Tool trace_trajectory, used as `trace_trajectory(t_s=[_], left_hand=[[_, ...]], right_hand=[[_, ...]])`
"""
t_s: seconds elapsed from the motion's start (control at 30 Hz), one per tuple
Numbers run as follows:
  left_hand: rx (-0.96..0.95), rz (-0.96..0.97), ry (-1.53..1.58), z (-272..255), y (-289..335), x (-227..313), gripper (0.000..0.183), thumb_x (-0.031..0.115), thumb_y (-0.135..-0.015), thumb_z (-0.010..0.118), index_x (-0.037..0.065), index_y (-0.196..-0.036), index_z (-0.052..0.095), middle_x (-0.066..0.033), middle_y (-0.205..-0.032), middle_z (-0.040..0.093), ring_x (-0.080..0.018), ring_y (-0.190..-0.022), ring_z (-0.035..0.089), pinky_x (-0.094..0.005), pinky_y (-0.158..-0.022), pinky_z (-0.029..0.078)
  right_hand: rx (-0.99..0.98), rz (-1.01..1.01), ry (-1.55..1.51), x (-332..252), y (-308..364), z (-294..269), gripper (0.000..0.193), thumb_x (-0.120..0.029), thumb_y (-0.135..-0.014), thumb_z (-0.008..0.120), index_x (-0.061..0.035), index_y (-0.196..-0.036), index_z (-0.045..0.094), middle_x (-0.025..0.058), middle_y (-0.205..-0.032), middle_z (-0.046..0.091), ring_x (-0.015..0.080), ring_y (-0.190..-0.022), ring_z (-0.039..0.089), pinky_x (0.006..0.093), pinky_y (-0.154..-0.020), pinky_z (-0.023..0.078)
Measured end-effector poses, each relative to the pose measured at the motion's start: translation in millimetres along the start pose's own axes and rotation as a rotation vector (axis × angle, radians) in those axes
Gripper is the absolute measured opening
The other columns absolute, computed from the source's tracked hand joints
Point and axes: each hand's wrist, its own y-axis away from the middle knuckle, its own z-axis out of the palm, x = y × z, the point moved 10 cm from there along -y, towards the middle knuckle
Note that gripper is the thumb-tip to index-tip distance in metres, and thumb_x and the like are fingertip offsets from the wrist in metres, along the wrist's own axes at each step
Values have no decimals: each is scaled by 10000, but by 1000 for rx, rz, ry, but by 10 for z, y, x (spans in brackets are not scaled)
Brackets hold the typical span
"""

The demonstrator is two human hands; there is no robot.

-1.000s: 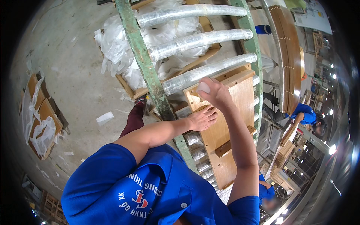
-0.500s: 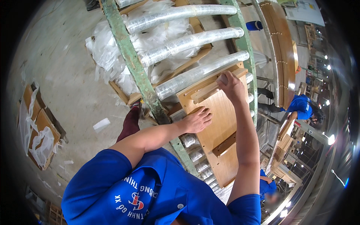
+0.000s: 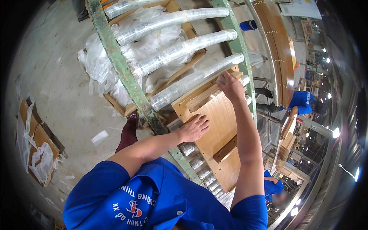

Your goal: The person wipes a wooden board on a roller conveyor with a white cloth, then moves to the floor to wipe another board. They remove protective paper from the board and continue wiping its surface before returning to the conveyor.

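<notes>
Pale paper sign (image 3: pixel 303 7) top right; flattened brown cartons (image 3: pixel 32 149) left floor.

Crumpled clear plastic sheeting (image 3: pixel 103 73) fills a shallow wooden crate (image 3: pixel 115 105) on the grey concrete floor (image 3: pixel 57 96). Flat cardboard pieces (image 3: pixel 34 145) with more plastic lie off to the left, and a white scrap (image 3: pixel 99 137) sits nearer. A long curved wooden panel (image 3: pixel 281 57) stands to the right, with a co-worker in blue (image 3: pixel 303 102) bent beyond it.
</notes>
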Motion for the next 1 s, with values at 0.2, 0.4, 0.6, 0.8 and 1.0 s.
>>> trace_trajectory(t_s=[0.2, 0.4, 0.6, 0.8, 1.0], left_hand=[[-48, 0, 49, 19, 2, -1, 453, 317, -907, 418, 60, -1275, 482, -137, -1376, 408, -339, -1328, 288, -511, -1106, 164], [37, -1, 46, -26, -3, 9, 427, 301, -877, 475, 61, -1227, 522, -148, -1328, 429, -370, -1295, 315, -533, -1099, 162], [57, 3, 58, -3, -1, -4, 434, 294, -861, 486, 43, -1213, 528, -157, -1325, 437, -372, -1291, 328, -541, -1090, 180], [35, 10, 65, 13, 1, 5, 430, 282, -871, 454, 41, -1220, 527, -164, -1349, 431, -373, -1307, 326, -551, -1091, 171], [42, -5, 57, 0, -19, -7, 423, 270, -874, 443, 41, -1220, 522, -160, -1346, 431, -367, -1306, 328, -548, -1093, 171]], right_hand=[[-53, 50, 23, 147, -89, 45, 392, -309, -766, 639, -128, -1107, 567, 111, -975, 634, 317, -893, 626, 417, -750, 506], [2, 94, 56, 438, -269, -75, 401, -296, -738, 680, -118, -1085, 587, 132, -962, 659, 324, -899, 628, 402, -766, 500], [20, 173, 110, 764, -473, -194, 409, -359, -749, 678, -137, -1081, 587, 153, -949, 659, 342, -900, 625, 431, -768, 492], [27, 285, 141, 1115, -638, -255, 413, -351, -735, 672, -137, -1078, 588, 160, -938, 659, 353, -901, 621, 431, -773, 486], [55, 323, 161, 1277, -757, -261, 421, -338, -729, 642, -130, -1090, 584, 161, -929, 660, 349, -906, 620, 439, -782, 480]])
